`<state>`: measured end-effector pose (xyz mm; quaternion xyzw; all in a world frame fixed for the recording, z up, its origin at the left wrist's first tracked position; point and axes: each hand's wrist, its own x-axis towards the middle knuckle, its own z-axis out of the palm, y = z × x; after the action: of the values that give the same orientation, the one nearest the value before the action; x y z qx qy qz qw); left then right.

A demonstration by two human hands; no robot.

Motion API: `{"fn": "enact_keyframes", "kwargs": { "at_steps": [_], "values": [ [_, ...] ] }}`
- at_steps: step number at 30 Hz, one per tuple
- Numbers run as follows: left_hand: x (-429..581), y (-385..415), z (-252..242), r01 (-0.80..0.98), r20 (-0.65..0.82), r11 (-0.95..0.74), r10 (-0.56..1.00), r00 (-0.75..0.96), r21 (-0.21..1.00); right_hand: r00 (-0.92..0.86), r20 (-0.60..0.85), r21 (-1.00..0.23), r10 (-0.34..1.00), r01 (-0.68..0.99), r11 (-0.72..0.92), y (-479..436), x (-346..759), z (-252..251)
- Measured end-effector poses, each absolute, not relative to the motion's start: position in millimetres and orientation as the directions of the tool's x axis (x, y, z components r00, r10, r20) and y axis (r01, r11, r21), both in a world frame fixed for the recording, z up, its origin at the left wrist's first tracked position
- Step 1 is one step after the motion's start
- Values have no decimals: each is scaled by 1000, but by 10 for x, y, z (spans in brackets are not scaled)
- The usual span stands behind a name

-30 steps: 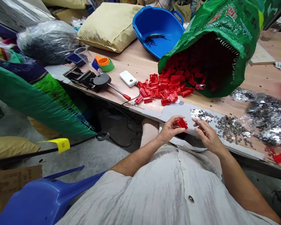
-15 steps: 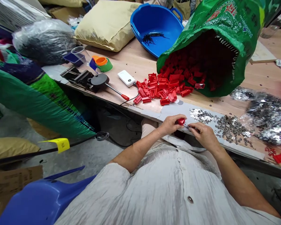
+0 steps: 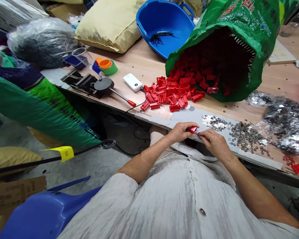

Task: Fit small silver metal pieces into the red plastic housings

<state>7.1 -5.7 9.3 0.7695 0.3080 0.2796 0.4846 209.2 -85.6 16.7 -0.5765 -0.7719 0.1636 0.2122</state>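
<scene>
My left hand (image 3: 180,131) curled shut around a red plastic housing (image 3: 193,129) at 12 o'clock, my right hand (image 3: 214,142) pinching a tiny metal piece (image 3: 198,133) against it, loose metal pieces (image 3: 246,137) at 2 o'clock

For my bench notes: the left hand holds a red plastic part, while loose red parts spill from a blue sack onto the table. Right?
The sack is wrong: the head view shows a green sack, not blue. Otherwise, the left hand holds a red plastic part, and loose red parts spill from it onto the table.
</scene>
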Motion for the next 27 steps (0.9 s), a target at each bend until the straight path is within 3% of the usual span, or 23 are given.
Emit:
{"fn": "enact_keyframes", "kwargs": {
  "at_steps": [5,11,19,27],
  "values": [
    [76,-59,88,251,103,-343,749,654,905,-215,168,-453,962,850,270,-892,2010,144],
    [103,-103,46,225,135,-338,775,617,914,-85,172,-352,981,925,142,-989,1789,129],
    [52,-55,56,85,98,-204,746,659,975,-84,173,-558,981,813,168,-946,1988,139],
    [31,0,18,-69,78,-42,709,701,997,-143,114,-532,983,827,182,-969,2065,184]
  ]
}}
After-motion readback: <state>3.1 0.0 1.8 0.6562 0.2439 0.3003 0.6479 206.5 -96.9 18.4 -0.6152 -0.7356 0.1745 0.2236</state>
